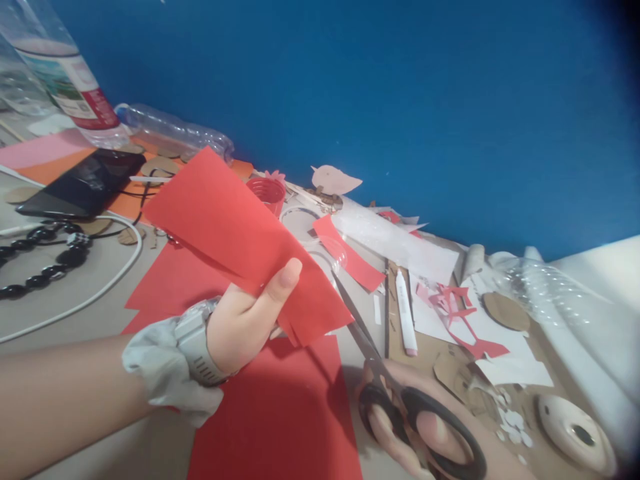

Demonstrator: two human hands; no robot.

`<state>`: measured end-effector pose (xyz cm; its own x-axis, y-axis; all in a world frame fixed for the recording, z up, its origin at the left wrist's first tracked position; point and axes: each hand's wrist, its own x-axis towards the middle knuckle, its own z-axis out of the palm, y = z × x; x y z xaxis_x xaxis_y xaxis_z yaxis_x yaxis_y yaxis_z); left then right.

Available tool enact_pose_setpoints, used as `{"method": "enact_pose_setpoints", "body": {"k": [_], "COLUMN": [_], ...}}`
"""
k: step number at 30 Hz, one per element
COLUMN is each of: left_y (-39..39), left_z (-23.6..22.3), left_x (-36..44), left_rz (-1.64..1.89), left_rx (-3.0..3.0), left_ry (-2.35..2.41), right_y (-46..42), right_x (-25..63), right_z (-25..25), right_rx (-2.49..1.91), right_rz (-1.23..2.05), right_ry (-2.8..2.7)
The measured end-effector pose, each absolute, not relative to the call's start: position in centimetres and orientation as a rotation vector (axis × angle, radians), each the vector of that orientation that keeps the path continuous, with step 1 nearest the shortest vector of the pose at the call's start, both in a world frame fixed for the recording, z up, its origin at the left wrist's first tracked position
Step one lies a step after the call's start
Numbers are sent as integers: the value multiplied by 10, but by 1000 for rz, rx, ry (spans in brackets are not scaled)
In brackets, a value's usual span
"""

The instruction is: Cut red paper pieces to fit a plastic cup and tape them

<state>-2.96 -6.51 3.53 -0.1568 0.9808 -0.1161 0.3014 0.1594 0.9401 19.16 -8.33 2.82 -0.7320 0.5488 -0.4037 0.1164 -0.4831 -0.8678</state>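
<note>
My left hand (250, 320) grips a folded sheet of red paper (215, 220), its thumb pressed flat on the top face. A pair of scissors (370, 353) with black handles is in my right hand (400, 427), fingers through the loops. The blades point up and away, slightly parted, at the right corner of the folded paper; I cannot tell whether they touch it. Beneath both hands lies a larger sheet of red paper (280, 413). Another red sheet (170, 280) shows behind my left wrist.
Along the blue wall (375, 100) are a labelled bottle (75, 87), a bottle on its side (175, 130) and a bird-shaped cutout (335, 180). A black phone (90, 183) and beads (55, 260) lie left. At right are a white marker (406, 313), pink cutouts (460, 313) and a round white device (575, 433).
</note>
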Motion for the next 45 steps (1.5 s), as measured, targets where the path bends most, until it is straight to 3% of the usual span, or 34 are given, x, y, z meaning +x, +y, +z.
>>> {"method": "enact_pose_setpoints", "body": {"k": [45], "left_y": [-72], "left_z": [29], "left_x": [-28], "left_rz": [1099], "left_rx": [1310], "left_ry": [1626], "right_y": [-88], "right_x": [196], "right_z": [21], "right_rx": [-993], "right_rz": [2401], "right_ry": [-1193]}}
